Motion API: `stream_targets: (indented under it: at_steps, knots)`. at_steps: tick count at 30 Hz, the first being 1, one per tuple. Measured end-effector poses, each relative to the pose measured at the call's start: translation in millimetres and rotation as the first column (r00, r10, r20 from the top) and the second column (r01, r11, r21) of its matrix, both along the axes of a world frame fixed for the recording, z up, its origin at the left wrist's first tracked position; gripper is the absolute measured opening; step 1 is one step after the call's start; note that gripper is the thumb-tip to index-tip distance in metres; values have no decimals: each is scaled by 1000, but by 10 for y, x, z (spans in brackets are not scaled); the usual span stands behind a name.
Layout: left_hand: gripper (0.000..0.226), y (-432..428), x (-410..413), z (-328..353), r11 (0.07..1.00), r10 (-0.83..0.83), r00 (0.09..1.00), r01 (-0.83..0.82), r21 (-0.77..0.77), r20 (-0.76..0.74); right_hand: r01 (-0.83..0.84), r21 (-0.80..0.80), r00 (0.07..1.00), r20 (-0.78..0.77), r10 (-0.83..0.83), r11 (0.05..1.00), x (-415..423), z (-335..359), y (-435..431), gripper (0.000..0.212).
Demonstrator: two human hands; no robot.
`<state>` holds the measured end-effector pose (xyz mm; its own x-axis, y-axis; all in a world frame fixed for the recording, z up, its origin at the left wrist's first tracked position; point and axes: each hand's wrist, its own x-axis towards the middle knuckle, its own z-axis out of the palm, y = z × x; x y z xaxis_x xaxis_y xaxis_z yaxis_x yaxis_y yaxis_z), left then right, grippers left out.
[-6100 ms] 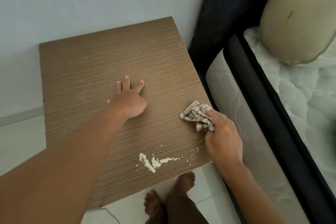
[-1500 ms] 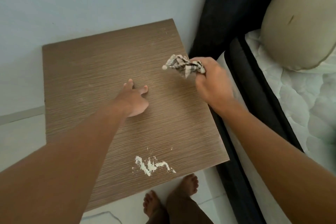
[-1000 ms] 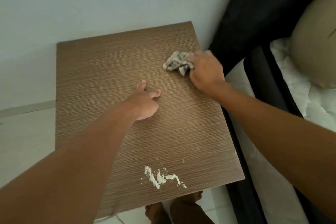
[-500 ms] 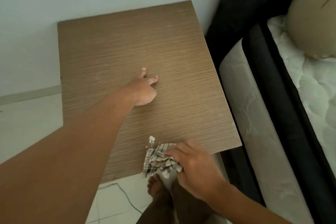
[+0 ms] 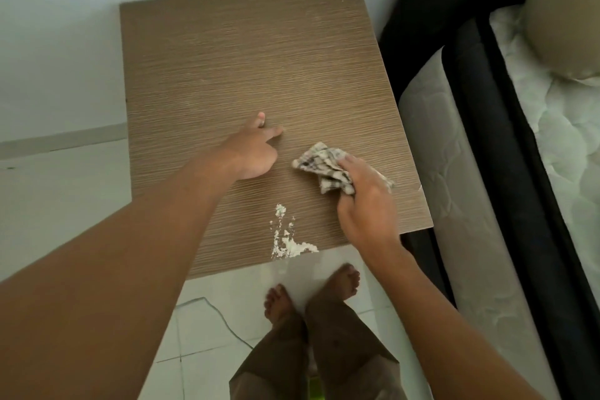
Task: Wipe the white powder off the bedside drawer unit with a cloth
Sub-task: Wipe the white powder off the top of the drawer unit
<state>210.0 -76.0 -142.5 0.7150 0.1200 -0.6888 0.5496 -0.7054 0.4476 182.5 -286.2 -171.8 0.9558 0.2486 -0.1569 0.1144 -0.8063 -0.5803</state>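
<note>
The white powder (image 5: 287, 242) lay on the top of the bedside drawer unit (image 5: 259, 58), right at its near edge: a thick clump along the edge with a thinner trail of specks running away from the person, so its long axis ran roughly front to back. The checked cloth (image 5: 319, 161) sat just beyond the trail's far end and to its right, on or just over the wood. It was bunched in the right hand (image 5: 367, 201), whose fingers curled round it in a firm grip. That hand was the nearer one to the powder; a pull toward the person and slightly left would likely cross it. The left hand (image 5: 251, 153) rested on the top farther back, fingers extended, holding nothing.
</note>
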Motion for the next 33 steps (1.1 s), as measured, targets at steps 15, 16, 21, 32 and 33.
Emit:
stream_targets:
  at_steps: [15,16,21,32,33]
  knots:
    - [71,171,-336,-44,994,59,998,-62,-91,-37,-500,118,864,9,503,858,-992,271,-117,45]
    - [70,166,-348,-45,993,65,997,-69,-94,-39,-453,126,891,36,452,883,-914,298,-97,45]
    - [69,126,-399,-21,992,89,995,-91,-91,-34,-284,26,958,43,283,959,-471,215,193,60]
    - [74,167,-434,59,995,49,998,-53,-82,-48,-782,-5,623,-51,780,624,-1161,190,385,39]
    - [74,158,-443,64,995,49,998,-53,-84,-43,-775,45,627,-68,776,630,-1156,238,336,39]
